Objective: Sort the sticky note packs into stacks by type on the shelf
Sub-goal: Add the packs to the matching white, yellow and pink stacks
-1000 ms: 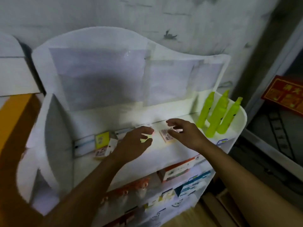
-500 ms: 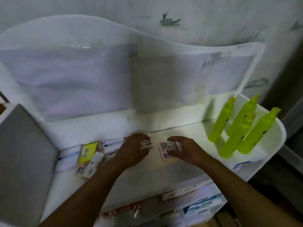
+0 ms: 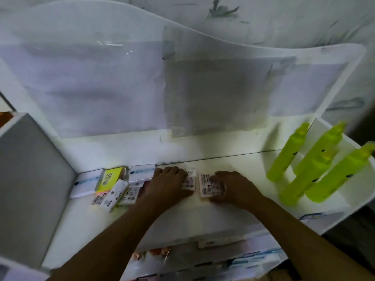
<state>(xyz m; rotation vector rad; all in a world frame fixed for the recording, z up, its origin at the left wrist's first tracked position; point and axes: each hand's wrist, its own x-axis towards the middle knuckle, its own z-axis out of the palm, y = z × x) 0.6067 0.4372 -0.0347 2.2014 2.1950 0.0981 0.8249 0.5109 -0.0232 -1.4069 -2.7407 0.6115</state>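
Note:
Two pink sticky note packs with barcode labels lie side by side on the white shelf (image 3: pixel 233 159). My left hand (image 3: pixel 168 183) grips the left pack (image 3: pixel 189 182), fingers curled over its top. My right hand (image 3: pixel 233 187) holds the right pack (image 3: pixel 209 185), fingers over its right side. To the left sits a jumble of packs: a yellow pack (image 3: pixel 109 178), a white "STICK" pack (image 3: pixel 115 194) tilted over others, and two white boxes (image 3: pixel 87 182) against the back wall.
Several bright green bottles (image 3: pixel 316 165) stand at the shelf's right end. A grey side panel (image 3: pixel 26 179) closes the left. A clear backboard with paper sheets (image 3: pixel 142 78) rises behind. Lower shelves hold more packaged goods (image 3: pixel 223 260).
The view has come closer and tilted down. Both hands have lowered onto the two pink packs and settled on them; the packs now lie flat, side by side.

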